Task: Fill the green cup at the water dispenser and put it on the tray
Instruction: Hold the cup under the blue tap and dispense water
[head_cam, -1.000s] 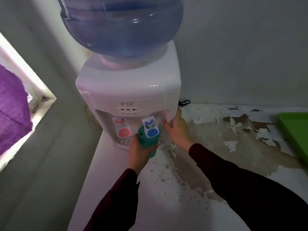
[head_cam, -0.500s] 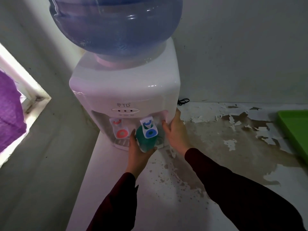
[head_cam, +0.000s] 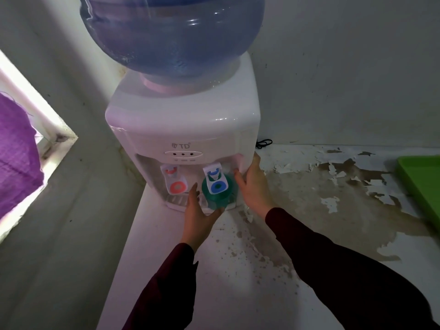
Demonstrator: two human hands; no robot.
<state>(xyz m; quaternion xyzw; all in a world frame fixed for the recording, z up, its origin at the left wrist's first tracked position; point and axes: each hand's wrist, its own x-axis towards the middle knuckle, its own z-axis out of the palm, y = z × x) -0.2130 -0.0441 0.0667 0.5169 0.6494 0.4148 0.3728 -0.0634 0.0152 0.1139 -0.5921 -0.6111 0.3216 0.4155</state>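
The green cup (head_cam: 217, 201) stands under the blue tap (head_cam: 215, 181) of the white water dispenser (head_cam: 183, 125), over the drip grate. My left hand (head_cam: 200, 215) wraps the cup from the left and below. My right hand (head_cam: 253, 184) lies flat against the dispenser's lower right corner, fingers spread, holding nothing. The tap hides most of the cup's mouth, so the water level cannot be seen. The green tray (head_cam: 421, 179) sits at the far right of the counter, partly cut off.
A red tap (head_cam: 175, 182) is left of the blue one. A big blue water bottle (head_cam: 171, 34) tops the dispenser. The counter (head_cam: 238, 270) has peeling, stained paint. A black cord (head_cam: 263, 143) lies behind the dispenser. Purple cloth (head_cam: 16, 153) hangs by the window at left.
The cup has gone slightly further in under the blue tap, still in my left hand. My right hand stays on the dispenser's corner. The view has shifted a little.
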